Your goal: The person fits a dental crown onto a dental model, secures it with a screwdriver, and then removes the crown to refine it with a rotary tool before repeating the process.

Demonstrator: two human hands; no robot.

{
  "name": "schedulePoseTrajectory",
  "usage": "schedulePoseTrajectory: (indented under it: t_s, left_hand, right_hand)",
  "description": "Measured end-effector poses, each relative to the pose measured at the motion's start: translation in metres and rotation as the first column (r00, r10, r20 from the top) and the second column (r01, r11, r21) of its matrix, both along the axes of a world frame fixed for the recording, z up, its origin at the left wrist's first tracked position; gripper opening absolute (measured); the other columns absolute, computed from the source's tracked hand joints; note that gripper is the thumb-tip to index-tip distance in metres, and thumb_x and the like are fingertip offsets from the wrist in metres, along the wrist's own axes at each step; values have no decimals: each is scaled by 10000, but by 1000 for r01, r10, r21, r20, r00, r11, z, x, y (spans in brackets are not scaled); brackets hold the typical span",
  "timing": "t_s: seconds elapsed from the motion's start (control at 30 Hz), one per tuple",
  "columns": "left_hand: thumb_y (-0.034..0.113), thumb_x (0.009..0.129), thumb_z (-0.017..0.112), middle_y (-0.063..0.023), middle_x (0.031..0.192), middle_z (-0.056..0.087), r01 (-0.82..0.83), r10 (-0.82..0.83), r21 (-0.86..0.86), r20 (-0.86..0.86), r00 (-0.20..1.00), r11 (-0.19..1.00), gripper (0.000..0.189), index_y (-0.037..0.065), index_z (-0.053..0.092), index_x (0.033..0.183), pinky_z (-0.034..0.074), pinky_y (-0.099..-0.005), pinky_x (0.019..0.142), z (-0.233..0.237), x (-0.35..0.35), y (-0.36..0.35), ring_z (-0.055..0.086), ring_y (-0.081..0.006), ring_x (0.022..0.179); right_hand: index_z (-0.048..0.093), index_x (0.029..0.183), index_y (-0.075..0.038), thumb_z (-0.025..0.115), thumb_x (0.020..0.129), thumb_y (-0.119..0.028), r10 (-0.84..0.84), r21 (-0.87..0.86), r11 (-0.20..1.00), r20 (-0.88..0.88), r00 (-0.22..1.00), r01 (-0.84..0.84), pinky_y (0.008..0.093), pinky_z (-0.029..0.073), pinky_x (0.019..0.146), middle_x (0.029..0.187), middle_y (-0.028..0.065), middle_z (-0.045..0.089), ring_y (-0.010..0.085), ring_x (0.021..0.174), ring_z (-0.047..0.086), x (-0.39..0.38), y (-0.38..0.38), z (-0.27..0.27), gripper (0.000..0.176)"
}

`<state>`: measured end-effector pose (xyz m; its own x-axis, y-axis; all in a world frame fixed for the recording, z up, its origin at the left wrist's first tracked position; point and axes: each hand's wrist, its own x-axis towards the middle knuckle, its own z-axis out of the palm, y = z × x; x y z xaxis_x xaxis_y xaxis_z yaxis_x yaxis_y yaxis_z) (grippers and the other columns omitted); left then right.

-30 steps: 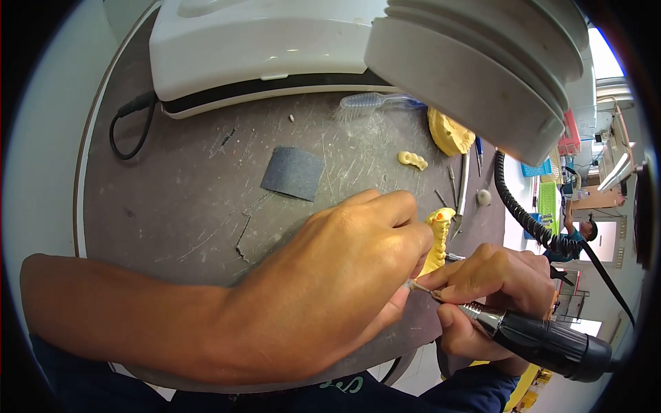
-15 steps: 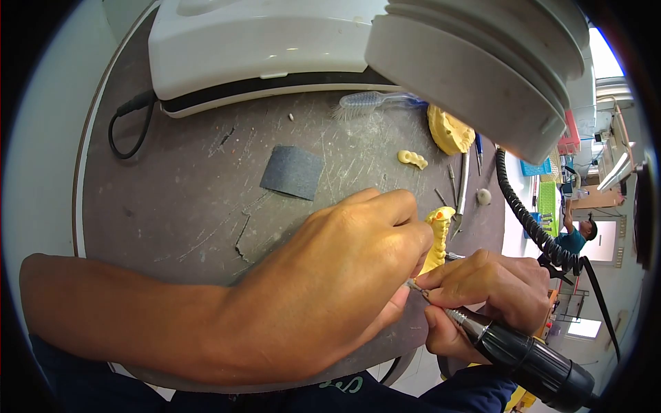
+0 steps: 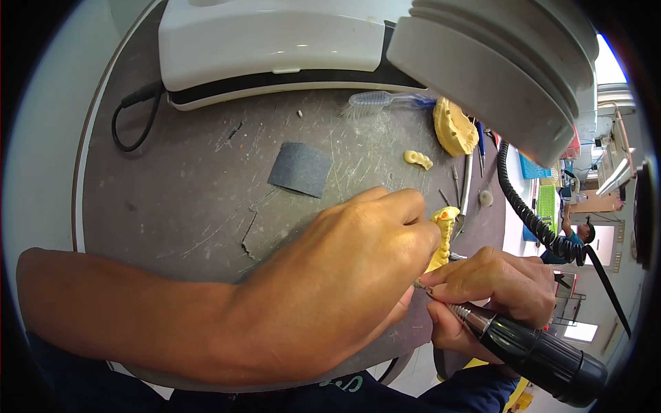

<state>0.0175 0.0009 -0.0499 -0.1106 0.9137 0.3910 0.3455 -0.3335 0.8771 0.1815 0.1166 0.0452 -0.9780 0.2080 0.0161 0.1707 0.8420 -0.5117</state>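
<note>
My left hand is closed, its back to the camera, with its fingertips around something small that is mostly hidden beneath them. Gripped in my right hand is a black and silver handpiece, its thin tip reaching to the left fingertips, where the hands meet. Just behind them stands a yellow dental model. A second, rounder yellow model and a small pale tooth piece lie farther back on the grey table.
Sandpaper lies beyond my left wrist. A clear brush sits by the white device. A grey nozzle overhangs the table. A coiled black cable hangs at right. Another person is in the background.
The whole view has shifted slightly, so the table items appear a little farther right. Both hands keep the same hold, with the handpiece tip still at the left fingertips.
</note>
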Motion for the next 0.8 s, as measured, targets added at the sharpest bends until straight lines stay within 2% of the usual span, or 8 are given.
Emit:
schedulePoseTrajectory:
  t_s: [0.43,0.63,0.7,0.8]
  left_hand:
    - [12,776,727,-118,909,586,10,-10,-12,11,1000,1000,179,-1,603,905,506,-409,709,-2,0,5,603,-319,850]
    - [12,775,736,-114,904,580,21,-21,-23,-8,1000,1000,185,2,601,902,499,-406,704,-1,-2,5,601,-307,835]
    - [13,773,738,-113,905,578,23,-23,-22,-5,1000,1000,189,3,600,902,497,-404,701,-1,-2,5,599,-306,832]
    - [15,771,741,-110,907,575,21,-21,-19,-11,1000,1000,196,5,597,904,493,-402,697,1,-2,2,596,-303,827]
  right_hand:
    - [704,820,7,835,670,0,-65,-46,997,-29,997,64,324,629,706,701,128,716,274,734,783,-1,0,-4,200]
    - [646,739,-14,839,734,-112,-49,-36,998,-77,996,47,336,639,628,663,111,691,264,668,771,6,8,-12,217]
    - [675,726,-79,802,610,-64,-98,-78,993,-169,981,86,275,556,520,713,60,738,184,594,734,8,10,-18,173]
    - [673,730,-75,810,624,-72,-75,-67,996,-160,984,65,265,557,523,706,65,734,186,603,740,8,8,-15,173]
